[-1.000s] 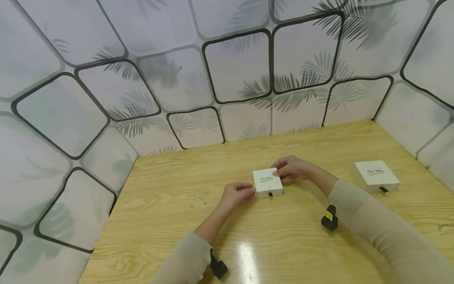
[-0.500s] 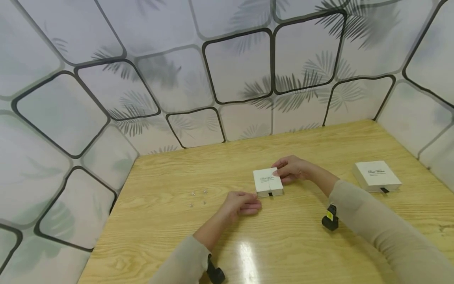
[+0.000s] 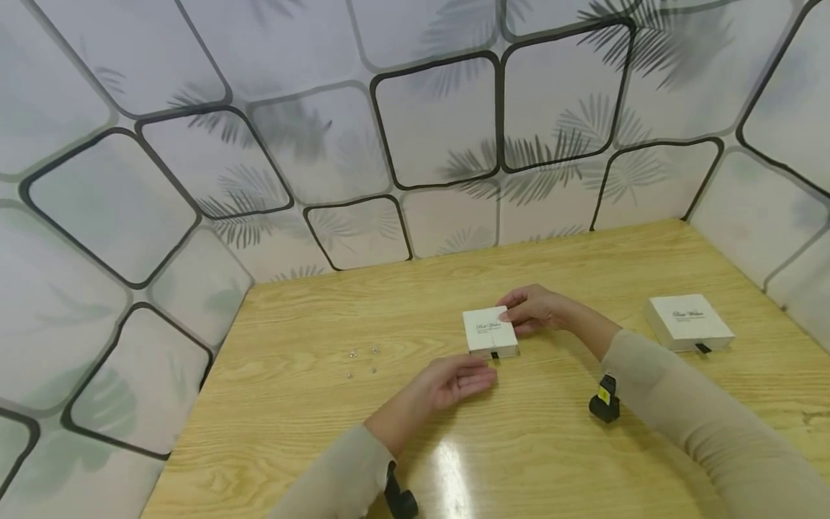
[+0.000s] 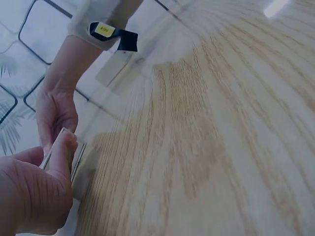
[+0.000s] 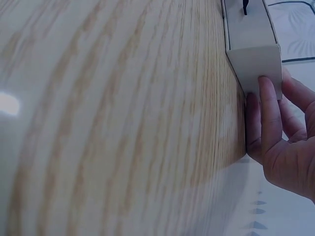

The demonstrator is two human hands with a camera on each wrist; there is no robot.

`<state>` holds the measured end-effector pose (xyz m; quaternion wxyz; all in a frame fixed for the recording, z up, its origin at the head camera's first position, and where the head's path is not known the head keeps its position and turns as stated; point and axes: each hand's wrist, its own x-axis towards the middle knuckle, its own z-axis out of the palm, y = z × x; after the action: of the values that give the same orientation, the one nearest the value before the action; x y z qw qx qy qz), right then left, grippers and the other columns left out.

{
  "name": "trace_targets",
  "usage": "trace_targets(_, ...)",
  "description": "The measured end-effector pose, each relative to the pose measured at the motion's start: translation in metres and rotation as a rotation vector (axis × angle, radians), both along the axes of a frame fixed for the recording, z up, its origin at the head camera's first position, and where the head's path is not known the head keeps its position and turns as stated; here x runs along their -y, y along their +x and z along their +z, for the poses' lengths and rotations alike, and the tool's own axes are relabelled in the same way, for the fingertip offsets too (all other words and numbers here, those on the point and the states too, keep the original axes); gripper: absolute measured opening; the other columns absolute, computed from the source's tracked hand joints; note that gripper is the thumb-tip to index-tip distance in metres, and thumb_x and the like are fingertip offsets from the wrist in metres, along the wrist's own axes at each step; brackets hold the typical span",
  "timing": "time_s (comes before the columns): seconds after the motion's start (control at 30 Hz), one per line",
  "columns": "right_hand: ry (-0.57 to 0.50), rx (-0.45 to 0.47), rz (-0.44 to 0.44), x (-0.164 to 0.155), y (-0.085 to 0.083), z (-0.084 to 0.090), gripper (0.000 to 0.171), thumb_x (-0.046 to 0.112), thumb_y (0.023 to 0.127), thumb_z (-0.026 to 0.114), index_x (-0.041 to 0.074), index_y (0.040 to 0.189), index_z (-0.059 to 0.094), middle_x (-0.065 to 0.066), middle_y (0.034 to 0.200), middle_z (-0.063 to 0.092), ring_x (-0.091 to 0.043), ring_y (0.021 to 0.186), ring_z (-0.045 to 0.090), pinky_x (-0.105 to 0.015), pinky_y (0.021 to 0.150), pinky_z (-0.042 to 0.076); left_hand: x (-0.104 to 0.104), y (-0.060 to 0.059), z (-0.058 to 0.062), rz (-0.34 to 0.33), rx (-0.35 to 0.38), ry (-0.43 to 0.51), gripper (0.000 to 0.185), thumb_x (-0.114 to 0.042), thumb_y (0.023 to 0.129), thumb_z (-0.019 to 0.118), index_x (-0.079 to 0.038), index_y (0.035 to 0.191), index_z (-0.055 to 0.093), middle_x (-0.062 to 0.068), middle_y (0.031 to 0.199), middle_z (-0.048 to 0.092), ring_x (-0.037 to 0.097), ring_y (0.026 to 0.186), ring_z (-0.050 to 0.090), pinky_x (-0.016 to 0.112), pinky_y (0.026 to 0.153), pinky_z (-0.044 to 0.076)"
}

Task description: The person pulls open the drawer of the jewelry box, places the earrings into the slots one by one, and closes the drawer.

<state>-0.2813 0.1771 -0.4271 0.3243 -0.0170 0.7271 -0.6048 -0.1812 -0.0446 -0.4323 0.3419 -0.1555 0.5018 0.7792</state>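
Small white box (image 3: 490, 332) lies flat on the wooden table (image 3: 558, 447), a little right of centre in the head view. Its lid carries a line of dark script — too small and blurred to read. A short black pull tab (image 3: 495, 355) sticks out of the near edge.

Right hand (image 3: 533, 310) rests at the box's far right corner, fingers lying along the side wall and thumb on the lid; the right wrist view shows a fingertip (image 5: 266, 93) pressed flat against the white wall (fingers only lightly bent, not wrapped round).

Left hand (image 3: 454, 380) sits just below and left of the box in the head view, palm turned partly up, fingers relaxed and loosely spread, holding nothing. It is close to the tab but apart from it.

Further out: a second white box (image 3: 689, 321) with the same kind of script and its own black tab lies at the right edge of the frame, well apart from the first. Four tiny shiny beads (image 3: 363, 362) are scattered left of centre — too small to tell more. Both forearms wear beige sleeves (image 3: 700, 418), each with a black wrist strap; the right one bears a yellow tag (image 3: 602, 394), its print unreadable.
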Motion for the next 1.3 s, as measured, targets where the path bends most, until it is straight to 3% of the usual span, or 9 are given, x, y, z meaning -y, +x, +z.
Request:
trace_targets(0.2,0.002,-0.011,0.015,-0.001,-0.001,0.0,0.043,0.005,0.088,0.065,-0.008,0.125,0.047,-0.003,0.092,0.065,-0.014,0.081,0.065,-0.028,0.07,0.057,-0.012,-0.001,0.002,-0.005,0.058,0.06,0.033,-0.005,0.098,0.047,0.016,0.124,0.048,0.036,0.129,0.047,0.04,0.123,0.047,0.039,0.101,0.044)
trace_targets(0.63,-0.013,-0.02,0.034,0.0,0.001,0.0,0.044,0.004,0.088,0.065,-0.01,0.125,0.046,-0.003,0.093,0.064,-0.015,0.082,0.065,-0.028,0.072,0.058,-0.032,-0.006,-0.003,0.089,0.174,0.181,0.034,-0.003,0.099,0.043,0.017,0.127,0.042,0.035,0.136,0.041,0.039,0.13,0.04,0.039,0.108,0.037)
trace_targets(0.93,-0.016,-0.022,0.032,-0.002,0.002,-0.001,0.049,0.005,0.088,0.064,-0.011,0.129,0.042,-0.003,0.095,0.064,-0.014,0.083,0.064,-0.027,0.073,0.057,-0.036,-0.01,-0.003,0.064,0.182,0.156,0.036,-0.003,0.1,0.038,0.018,0.13,0.04,0.033,0.136,0.043,0.038,0.129,0.042,0.038,0.107,0.038)
trace_targets(1.3,-0.005,-0.016,0.002,-0.001,0.001,-0.001,0.047,0.005,0.088,0.065,-0.009,0.128,0.044,-0.004,0.095,0.062,-0.014,0.082,0.064,-0.027,0.072,0.057,-0.041,-0.008,-0.006,0.06,0.135,0.075,0.032,-0.005,0.1,0.04,0.014,0.124,0.049,0.03,0.131,0.049,0.036,0.124,0.049,0.038,0.102,0.045)
